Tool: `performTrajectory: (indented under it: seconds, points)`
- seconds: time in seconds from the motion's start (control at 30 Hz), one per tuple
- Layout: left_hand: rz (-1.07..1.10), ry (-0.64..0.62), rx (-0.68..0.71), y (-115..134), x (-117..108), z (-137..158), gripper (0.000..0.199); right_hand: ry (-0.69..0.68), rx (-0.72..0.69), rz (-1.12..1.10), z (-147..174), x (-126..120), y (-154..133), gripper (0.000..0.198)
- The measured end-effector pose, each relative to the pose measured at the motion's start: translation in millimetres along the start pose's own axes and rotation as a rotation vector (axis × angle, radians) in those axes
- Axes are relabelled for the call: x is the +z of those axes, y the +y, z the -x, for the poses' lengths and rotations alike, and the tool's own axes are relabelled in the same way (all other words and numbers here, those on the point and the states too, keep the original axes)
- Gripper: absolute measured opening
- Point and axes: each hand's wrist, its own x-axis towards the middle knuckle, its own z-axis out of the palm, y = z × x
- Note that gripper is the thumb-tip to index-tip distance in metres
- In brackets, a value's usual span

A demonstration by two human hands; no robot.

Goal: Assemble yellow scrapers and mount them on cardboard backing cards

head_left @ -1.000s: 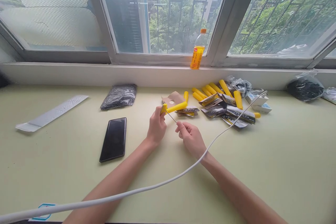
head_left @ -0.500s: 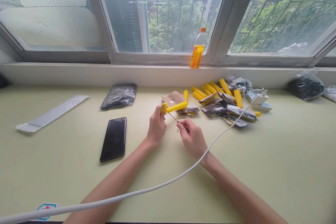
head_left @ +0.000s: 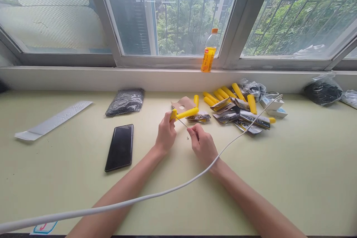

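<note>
A black packet (head_left: 124,102) lies just beyond the phone (head_left: 119,148). Right of the phone, the left hand (head_left: 165,135) has its fingers curled round one end of a yellow tool (head_left: 188,113), whose bar juts out past the fingertips, away from the phone. A thin rod (head_left: 182,122) slants from it to the right hand (head_left: 203,145), pinched between thumb and fingers. Cardboard packets (head_left: 226,116) lie well right of the phone.

On the table (head_left: 173,214), 1 phone (head_left: 119,148) lay before 1 bag (head_left: 125,102), left of the left hand (head_left: 165,134); packets (head_left: 226,115) lay behind the right hand (head_left: 203,144), and 1 bottle (head_left: 208,59) stood on the sill (head_left: 167,80).
</note>
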Motion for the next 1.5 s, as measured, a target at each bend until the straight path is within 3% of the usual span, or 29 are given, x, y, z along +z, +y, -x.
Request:
performTrajectory:
  seconds: [0.17,0.27,0.43,0.57,0.67,0.8,0.87,0.93,1.1,1.17,1.23,1.33,1.5]
  points:
    - [-0.025,-0.006,0.055,0,0,0,0.017,-0.037,0.103,-0.105,4,3,-8,0.040]
    - [-0.013,0.009,0.018,0,0,0,0.016,-0.100,0.178,-0.190,5,3,-14,0.032]
    - [-0.020,0.007,0.024,-2,0,0,0.017,-0.018,-0.074,0.040,0,2,-4,0.024]
    - [-0.036,-0.003,0.076,-1,0,1,0.019,0.019,-0.085,0.047,3,7,-2,0.028]
    - [-0.046,0.011,0.110,0,-1,1,0.020,-0.008,0.026,-0.171,7,9,-9,0.034]
    - [-0.070,0.020,0.147,1,-2,0,0.023,-0.194,0.370,-0.663,6,7,-18,0.039]
    - [-0.080,0.011,0.144,0,-2,1,0.023,-0.235,0.463,-0.794,4,6,-17,0.041]
    - [-0.070,-0.005,0.123,0,0,2,0.022,-0.148,0.381,-0.686,3,7,-13,0.041]
    - [-0.071,-0.030,0.146,1,3,6,0.022,0.070,-0.121,-0.039,2,9,4,0.031]
    - [-0.086,-0.036,0.159,3,3,7,0.023,0.083,-0.196,0.103,2,7,8,0.033]
    - [-0.095,-0.041,0.170,4,4,8,0.024,0.082,-0.197,0.102,3,6,6,0.035]
    - [-0.097,-0.043,0.192,4,3,9,0.026,0.078,-0.049,-0.122,5,4,-3,0.037]
    - [-0.112,-0.044,0.227,1,2,7,0.025,-0.167,0.473,-0.781,2,-4,-19,0.044]
